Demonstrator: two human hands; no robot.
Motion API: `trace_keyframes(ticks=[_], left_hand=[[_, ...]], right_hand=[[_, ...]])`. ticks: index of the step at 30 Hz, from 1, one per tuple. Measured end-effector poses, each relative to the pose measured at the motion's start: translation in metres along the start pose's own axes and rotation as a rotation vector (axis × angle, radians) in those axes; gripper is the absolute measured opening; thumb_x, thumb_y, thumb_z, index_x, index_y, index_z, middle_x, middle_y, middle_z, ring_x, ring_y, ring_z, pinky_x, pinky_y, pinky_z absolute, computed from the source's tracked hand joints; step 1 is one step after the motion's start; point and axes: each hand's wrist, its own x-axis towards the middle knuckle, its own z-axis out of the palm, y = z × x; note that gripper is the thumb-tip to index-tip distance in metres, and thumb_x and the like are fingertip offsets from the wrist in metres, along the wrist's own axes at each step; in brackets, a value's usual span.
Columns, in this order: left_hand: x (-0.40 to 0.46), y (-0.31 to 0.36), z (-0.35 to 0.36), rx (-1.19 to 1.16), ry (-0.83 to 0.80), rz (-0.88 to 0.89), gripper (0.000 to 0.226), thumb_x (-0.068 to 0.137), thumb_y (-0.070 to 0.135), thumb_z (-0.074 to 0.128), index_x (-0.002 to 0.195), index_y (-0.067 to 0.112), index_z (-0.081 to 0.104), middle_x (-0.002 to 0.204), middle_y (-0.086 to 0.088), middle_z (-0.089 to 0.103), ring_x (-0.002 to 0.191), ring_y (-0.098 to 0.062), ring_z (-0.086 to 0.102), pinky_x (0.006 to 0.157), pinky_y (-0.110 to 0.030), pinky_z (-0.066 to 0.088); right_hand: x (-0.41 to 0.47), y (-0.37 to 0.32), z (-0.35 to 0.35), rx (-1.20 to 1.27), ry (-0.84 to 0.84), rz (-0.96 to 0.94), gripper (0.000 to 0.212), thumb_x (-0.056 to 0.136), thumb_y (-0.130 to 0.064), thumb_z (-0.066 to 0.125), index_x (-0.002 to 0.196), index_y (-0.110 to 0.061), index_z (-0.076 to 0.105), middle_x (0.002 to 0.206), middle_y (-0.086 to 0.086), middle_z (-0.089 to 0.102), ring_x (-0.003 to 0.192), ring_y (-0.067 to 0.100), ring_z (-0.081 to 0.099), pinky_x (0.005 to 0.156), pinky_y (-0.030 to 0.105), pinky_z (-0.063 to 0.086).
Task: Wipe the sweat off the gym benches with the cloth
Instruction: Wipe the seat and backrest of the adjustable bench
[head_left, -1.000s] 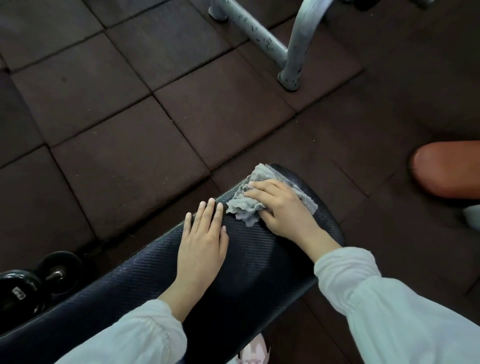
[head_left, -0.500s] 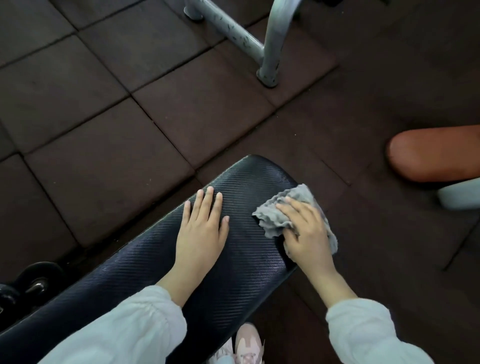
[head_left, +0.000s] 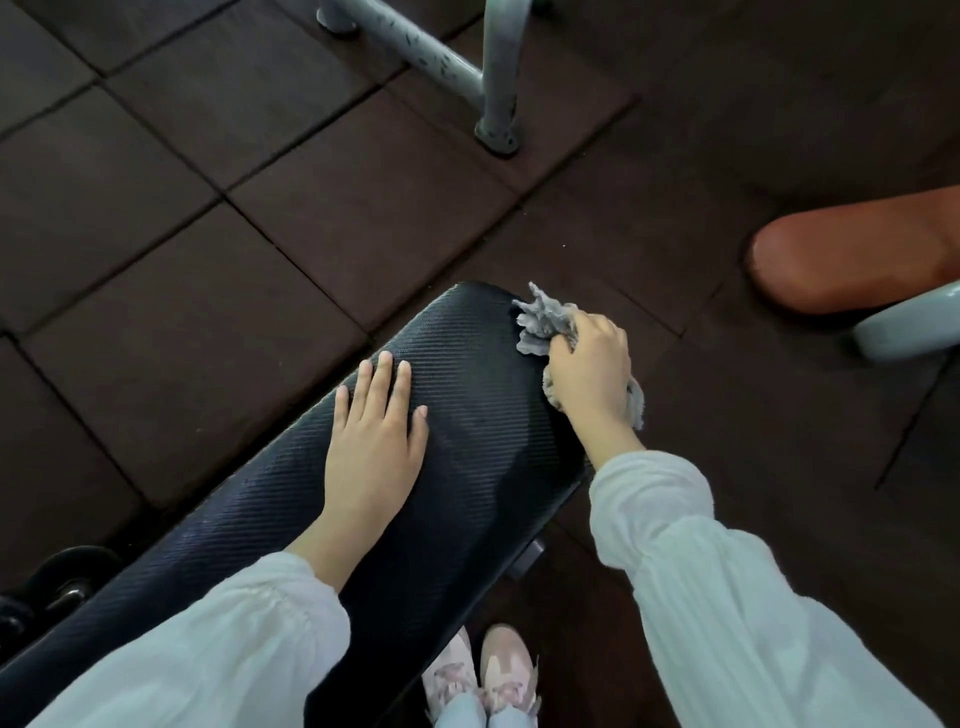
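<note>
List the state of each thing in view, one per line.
cloth: bunched, gripped against the bench's right edge
black bench: pad bare on top, left palm on it
left hand: flat, fingers straight
right hand: curled round the cloth
orange bench: untouched

The scene is dim overall, the dark floor tiles (head_left: 291, 249) swallowing most of the light; soft daylight seems to fall from the upper right, brightening the orange pad (head_left: 852, 249) and the pale sleeves (head_left: 727, 597); the black textured surface (head_left: 467, 467) carries a faint sheen along its ribbing, with no harsh glare; shadows are soft and diffuse, deepest at the lower left corner; wide-angle distortion bends the tile seams and stretches the sleeves near the lower edge; the right hand (head_left: 589, 371) and grey cloth (head_left: 545, 319) look slightly smeared; the shoes (head_left: 483, 670) are soft.
</note>
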Motion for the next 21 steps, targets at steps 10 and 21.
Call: trace_keyframes(ticks=[10,21], left_hand=[[-0.004,0.017,0.001,0.002,0.031,0.061,0.052,0.091,0.031,0.031,0.129,0.002,0.052,0.137,-0.018,0.048,0.128,-0.037,0.042,0.100,-0.057,0.032],[-0.009,0.022,0.004,0.038,-0.012,0.136,0.052,0.092,0.034,0.032,0.130,0.006,0.052,0.138,-0.016,0.047,0.129,-0.035,0.041,0.104,-0.053,0.023]], right_hand=[[-0.087,0.030,-0.011,0.057,-0.073,-0.564,0.044,0.074,-0.015,0.044,0.112,-0.011,0.065,0.118,0.007,0.061,0.106,0.023,0.045,0.096,0.038,0.037],[-0.066,0.046,-0.010,0.239,0.155,-0.112,0.041,0.079,-0.016,0.044,0.113,-0.007,0.064,0.118,0.012,0.059,0.110,0.022,0.041,0.098,0.027,0.030]])
